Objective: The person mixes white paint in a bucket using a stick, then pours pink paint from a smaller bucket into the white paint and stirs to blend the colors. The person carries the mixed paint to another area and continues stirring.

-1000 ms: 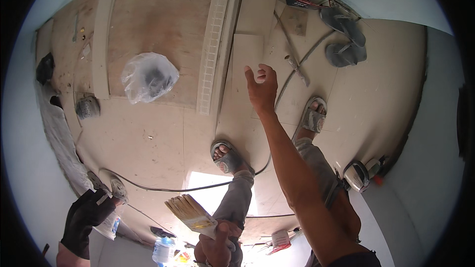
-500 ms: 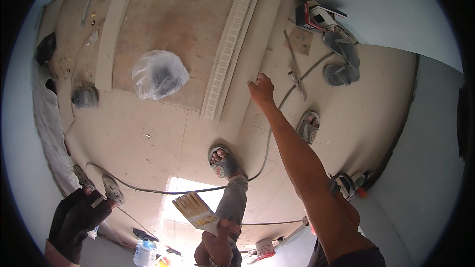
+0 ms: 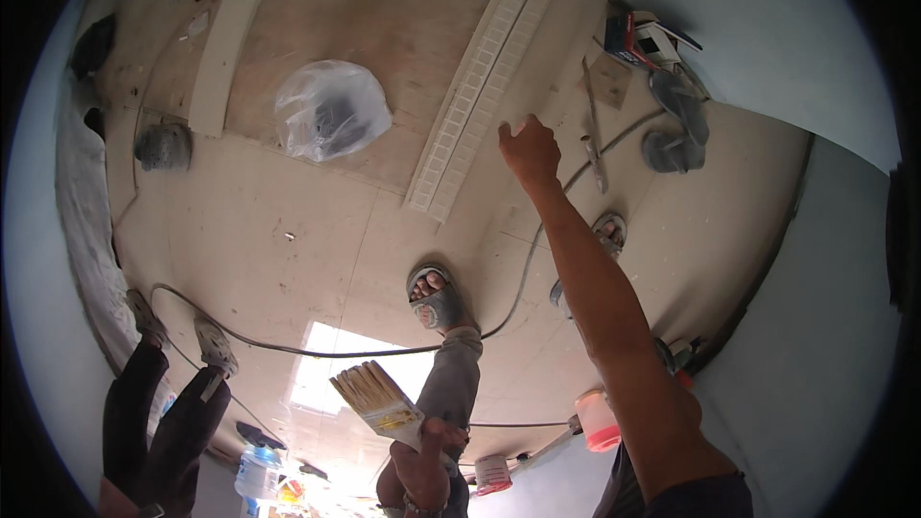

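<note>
A wide flat paintbrush with pale, stained bristles is in my left hand, whose fingers are closed round its handle at the lower middle. My right arm reaches far forward over the floor. At its end, my right hand has thumb and forefinger apart, and I see nothing between them. Just left of that hand, two long pale strips with a raised grid pattern, the left strip and the right strip, lie side by side on the floor.
A clear plastic bag with something dark inside lies left of the strips. A dark cable curves across the floor. Grey slippers, a hammer-like tool and boxes are at right. Another person's legs stand at lower left.
Beside the gridded strip, a plain-faced strip near my right hand has given way to a second gridded face. My right hand has come off it, thumb and forefinger spread. The left still holds the paintbrush.
</note>
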Available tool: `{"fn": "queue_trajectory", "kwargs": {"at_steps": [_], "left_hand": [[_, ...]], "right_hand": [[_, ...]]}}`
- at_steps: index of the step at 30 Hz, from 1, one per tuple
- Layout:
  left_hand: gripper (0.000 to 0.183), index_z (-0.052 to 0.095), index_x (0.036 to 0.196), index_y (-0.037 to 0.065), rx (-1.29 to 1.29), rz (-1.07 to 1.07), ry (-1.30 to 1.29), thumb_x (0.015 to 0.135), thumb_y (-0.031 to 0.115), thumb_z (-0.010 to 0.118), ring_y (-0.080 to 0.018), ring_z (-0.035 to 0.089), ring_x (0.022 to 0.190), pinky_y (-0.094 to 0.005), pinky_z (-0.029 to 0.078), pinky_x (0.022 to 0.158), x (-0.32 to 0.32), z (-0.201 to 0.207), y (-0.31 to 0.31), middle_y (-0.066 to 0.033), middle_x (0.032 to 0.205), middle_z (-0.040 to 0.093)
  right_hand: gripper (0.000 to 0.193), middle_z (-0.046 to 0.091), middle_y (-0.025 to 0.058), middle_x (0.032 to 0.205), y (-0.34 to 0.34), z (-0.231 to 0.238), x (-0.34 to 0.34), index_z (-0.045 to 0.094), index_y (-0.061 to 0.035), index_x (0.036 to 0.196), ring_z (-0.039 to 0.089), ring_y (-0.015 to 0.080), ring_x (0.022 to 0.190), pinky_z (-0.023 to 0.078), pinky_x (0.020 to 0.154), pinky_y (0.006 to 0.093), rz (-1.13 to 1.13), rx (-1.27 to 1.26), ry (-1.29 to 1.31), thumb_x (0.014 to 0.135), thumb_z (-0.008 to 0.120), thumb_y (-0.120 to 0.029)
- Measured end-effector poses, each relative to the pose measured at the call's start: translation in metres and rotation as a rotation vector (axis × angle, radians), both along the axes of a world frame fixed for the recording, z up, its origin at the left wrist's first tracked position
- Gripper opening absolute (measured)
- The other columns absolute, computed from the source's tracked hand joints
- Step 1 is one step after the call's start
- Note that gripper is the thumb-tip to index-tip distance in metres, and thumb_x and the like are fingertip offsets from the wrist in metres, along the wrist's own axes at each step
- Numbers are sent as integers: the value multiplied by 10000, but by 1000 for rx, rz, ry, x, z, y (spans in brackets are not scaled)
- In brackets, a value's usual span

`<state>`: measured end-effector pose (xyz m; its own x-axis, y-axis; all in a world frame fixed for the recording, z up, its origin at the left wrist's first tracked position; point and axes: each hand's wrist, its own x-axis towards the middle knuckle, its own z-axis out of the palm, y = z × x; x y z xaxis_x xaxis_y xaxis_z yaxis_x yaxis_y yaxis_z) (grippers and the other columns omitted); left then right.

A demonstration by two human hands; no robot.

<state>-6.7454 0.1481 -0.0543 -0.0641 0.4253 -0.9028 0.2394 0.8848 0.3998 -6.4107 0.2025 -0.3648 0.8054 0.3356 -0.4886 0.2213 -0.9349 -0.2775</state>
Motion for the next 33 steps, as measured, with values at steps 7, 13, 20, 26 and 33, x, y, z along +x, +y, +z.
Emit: {"fn": "queue_trajectory", "kwargs": {"at_steps": [7,13,20,26,33], "left_hand": [[206,633,818,-55,-66,94,89,905,131,642,-208,664,632,-330,538,622,-16,3,11,-146,696,675],[250,633,806,-51,-97,125,62,914,175,638,-202,659,623,-310,528,612,-30,-1,9,-144,695,675],[330,633,778,-54,-67,147,103,924,242,645,-203,649,617,-297,517,609,-35,6,7,-140,684,670],[364,637,767,-53,-62,208,78,923,275,649,-198,643,611,-294,510,602,-37,5,-3,-138,683,670],[384,646,762,-51,-76,258,30,918,299,653,-188,638,604,-294,505,593,-46,12,-11,-137,686,673]], "right_hand": [[694,520,289,1213,69,-9,-64,317,17,1321,634,413,1066,564,887,494,-288,-21,133,834,750,-219],[704,452,290,1246,68,-59,-49,314,62,1261,579,396,1119,554,916,475,-462,-174,156,791,768,-202],[876,356,285,1404,102,-53,-53,307,78,1351,459,396,1272,491,1016,475,-552,-267,217,805,787,-410],[695,493,216,1306,100,-66,-57,511,106,1211,501,381,1208,494,987,433,-524,-228,121,796,785,-379],[452,593,269,1217,99,-66,-62,544,107,1192,658,392,1016,574,912,450,-650,153,272,882,671,-197]]}}
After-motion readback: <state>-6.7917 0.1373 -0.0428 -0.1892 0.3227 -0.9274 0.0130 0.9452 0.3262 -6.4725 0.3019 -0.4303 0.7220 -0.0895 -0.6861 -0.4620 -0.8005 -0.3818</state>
